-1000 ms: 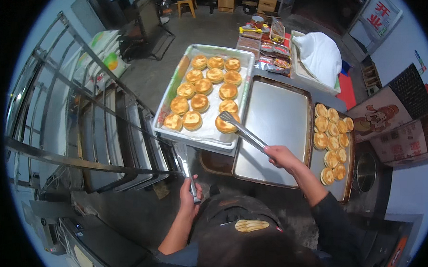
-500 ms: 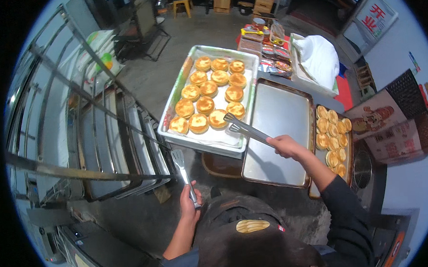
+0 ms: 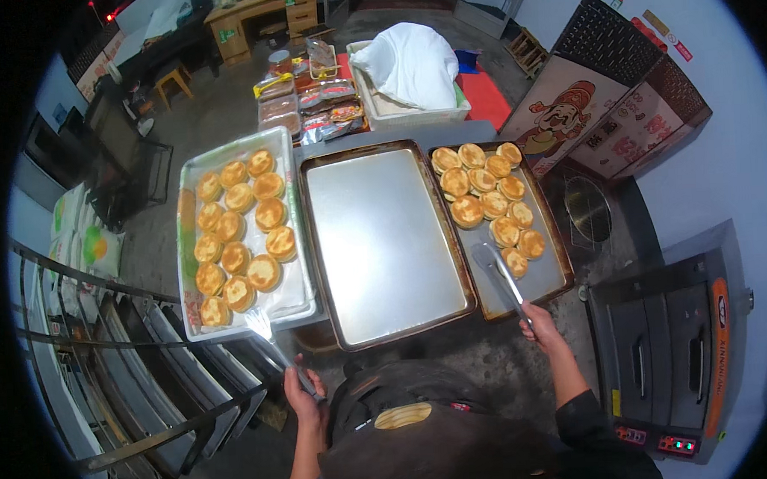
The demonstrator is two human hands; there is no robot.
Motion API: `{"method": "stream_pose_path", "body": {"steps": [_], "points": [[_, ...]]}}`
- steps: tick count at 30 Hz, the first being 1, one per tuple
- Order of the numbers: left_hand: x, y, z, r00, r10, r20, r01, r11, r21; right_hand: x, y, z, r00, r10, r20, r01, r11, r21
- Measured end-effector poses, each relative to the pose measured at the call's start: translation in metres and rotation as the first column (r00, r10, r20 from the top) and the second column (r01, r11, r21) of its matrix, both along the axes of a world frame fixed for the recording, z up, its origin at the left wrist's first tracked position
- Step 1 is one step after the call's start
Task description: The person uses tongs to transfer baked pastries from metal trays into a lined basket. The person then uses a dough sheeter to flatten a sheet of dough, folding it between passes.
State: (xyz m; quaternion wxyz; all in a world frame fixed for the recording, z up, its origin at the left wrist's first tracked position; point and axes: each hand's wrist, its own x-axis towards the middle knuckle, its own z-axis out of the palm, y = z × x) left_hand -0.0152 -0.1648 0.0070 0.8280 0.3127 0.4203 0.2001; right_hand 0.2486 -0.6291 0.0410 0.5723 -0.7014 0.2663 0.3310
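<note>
My left hand (image 3: 305, 393) is closed round the handle of metal tongs (image 3: 274, 350); their slotted tip is beside the front right edge of a white plastic tray (image 3: 185, 291). That tray holds several round browned pastries (image 3: 235, 259) on white paper. At the right, my right hand (image 3: 543, 325) grips another pair of metal tongs (image 3: 509, 282). The tips hover over the dark-rimmed baking tray (image 3: 556, 270), close to the nearest of its several round pastries (image 3: 494, 204). Nothing shows between either pair of tips. Between these two trays lies a shiny baking tray (image 3: 384, 248).
A metal rack (image 3: 194, 410) with stacked trays stands at the left. Behind the trays are packaged foods (image 3: 331, 113) and a white crate (image 3: 369, 103) under a white cloth (image 3: 410, 63). An oven (image 3: 662, 347) stands at the right, near a printed folding panel (image 3: 566, 112).
My view has turned to the right. The right hand with its tongs has moved from the white tray's pastries to the right-hand baking tray. The left tongs are now at the white tray's edge.
</note>
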Motion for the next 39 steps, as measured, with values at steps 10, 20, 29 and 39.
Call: {"method": "stream_pose_path", "body": {"steps": [10, 20, 29, 39], "points": [[0.002, -0.038, 0.004, 0.999, 0.047, 0.000, -0.047, 0.999, 0.018, 0.098, 0.047, -0.123, 0.972, -0.090, 0.217, 0.081, 0.995, 0.050], [-0.018, -0.022, -0.003, 0.993, 0.067, -0.096, -0.066, 0.998, 0.019, 0.064, 0.064, 0.022, 0.819, 0.486, 0.303, -0.518, 0.855, 0.029], [-0.072, 0.016, -0.002, 0.983, 0.167, -0.071, -0.162, 0.984, 0.071, 0.116, 0.357, 0.060, 0.040, 0.939, 0.343, -0.938, 0.154, -0.312], [-0.143, 0.008, -0.004, 0.914, 0.385, -0.127, -0.377, 0.923, 0.083, 0.104, 0.512, 0.003, -0.229, 0.973, -0.026, -0.932, -0.227, -0.282]]}}
